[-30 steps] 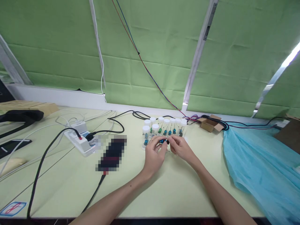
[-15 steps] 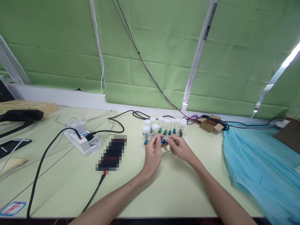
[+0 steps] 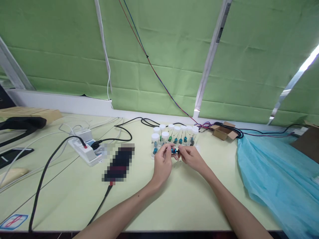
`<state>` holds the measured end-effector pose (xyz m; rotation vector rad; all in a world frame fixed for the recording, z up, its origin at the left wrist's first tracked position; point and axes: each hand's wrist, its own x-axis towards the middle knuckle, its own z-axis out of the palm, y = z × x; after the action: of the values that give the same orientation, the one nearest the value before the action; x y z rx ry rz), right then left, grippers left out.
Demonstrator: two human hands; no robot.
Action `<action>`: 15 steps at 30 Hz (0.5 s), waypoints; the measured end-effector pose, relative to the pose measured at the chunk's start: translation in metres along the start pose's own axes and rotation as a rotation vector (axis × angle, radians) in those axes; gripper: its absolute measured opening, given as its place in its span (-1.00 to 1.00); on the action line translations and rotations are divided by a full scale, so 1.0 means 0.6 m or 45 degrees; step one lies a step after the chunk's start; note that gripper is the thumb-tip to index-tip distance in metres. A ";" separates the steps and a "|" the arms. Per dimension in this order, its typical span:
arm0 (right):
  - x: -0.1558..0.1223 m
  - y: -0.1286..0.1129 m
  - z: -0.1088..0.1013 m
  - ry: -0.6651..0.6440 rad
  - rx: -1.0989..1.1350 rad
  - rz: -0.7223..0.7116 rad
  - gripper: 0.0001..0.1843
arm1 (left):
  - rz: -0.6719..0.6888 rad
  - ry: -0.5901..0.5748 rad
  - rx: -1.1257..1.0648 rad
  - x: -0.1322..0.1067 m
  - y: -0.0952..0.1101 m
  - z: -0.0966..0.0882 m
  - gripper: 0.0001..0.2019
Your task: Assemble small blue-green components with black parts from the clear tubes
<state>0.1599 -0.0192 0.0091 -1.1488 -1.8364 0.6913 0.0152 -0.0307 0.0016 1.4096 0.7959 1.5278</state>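
Found the small blue part [image 3: 173, 151] above the bench [image 3: 189, 199], before the capped vials [image 3: 176, 128], aligned roughly from left hand [image 3: 163, 162] to right hand [image 3: 190, 157], equally near both. Noted each grip narrow, pinching opposite ends. Compared with half a second earlier, observed more dark end [image 3: 177, 151] exposed beside the right fingertips.
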 end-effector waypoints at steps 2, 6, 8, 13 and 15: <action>0.000 0.000 0.000 0.044 -0.006 -0.013 -0.40 | 0.002 0.002 -0.006 0.001 -0.001 -0.001 -0.70; -0.003 -0.004 -0.001 0.048 0.100 -0.001 -0.57 | -0.011 0.043 0.009 0.001 0.000 -0.002 -0.68; -0.006 -0.008 -0.002 0.005 0.160 0.016 -0.64 | -0.031 0.063 0.021 0.001 0.002 -0.003 -0.69; -0.011 -0.012 -0.003 -0.045 0.174 -0.004 -0.69 | -0.080 0.074 0.027 0.002 0.001 -0.005 -0.70; -0.010 -0.010 -0.003 -0.034 0.160 -0.009 -0.71 | -0.074 0.068 0.032 0.002 0.000 -0.005 -0.70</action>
<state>0.1600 -0.0271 0.0125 -1.0547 -1.7917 0.8099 0.0122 -0.0291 0.0016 1.3574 0.8835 1.5210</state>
